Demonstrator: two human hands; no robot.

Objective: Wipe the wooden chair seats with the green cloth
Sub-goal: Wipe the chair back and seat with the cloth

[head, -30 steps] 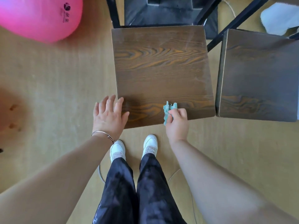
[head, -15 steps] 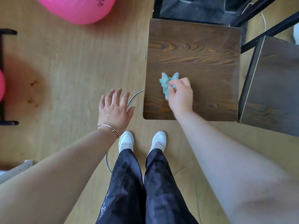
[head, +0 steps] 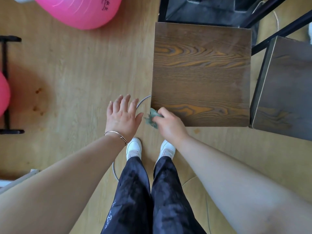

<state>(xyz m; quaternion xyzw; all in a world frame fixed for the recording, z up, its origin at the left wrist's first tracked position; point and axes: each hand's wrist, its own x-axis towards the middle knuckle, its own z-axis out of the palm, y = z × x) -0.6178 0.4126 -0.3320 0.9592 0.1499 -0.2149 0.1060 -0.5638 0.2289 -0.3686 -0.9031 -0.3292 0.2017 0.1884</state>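
Observation:
A square wooden chair seat (head: 200, 73) with orange grain stands in front of me. My right hand (head: 170, 125) grips the crumpled green cloth (head: 151, 118) at the seat's near left corner, and the cloth hangs partly past the edge. My left hand (head: 123, 117) hovers open with spread fingers over the floor just left of that corner, touching nothing. A second, darker chair seat (head: 285, 88) stands to the right.
A pink exercise ball (head: 79, 10) lies at the top left, with a black metal frame (head: 6, 85) at the left edge. A grey cable (head: 143, 101) curves over the wooden floor near my white shoes (head: 134, 147). Dark fabric (head: 207, 10) sits behind the seat.
My right hand has dragged the cloth from the middle left of the seat back to its near left corner. The left hand stays open beside the seat.

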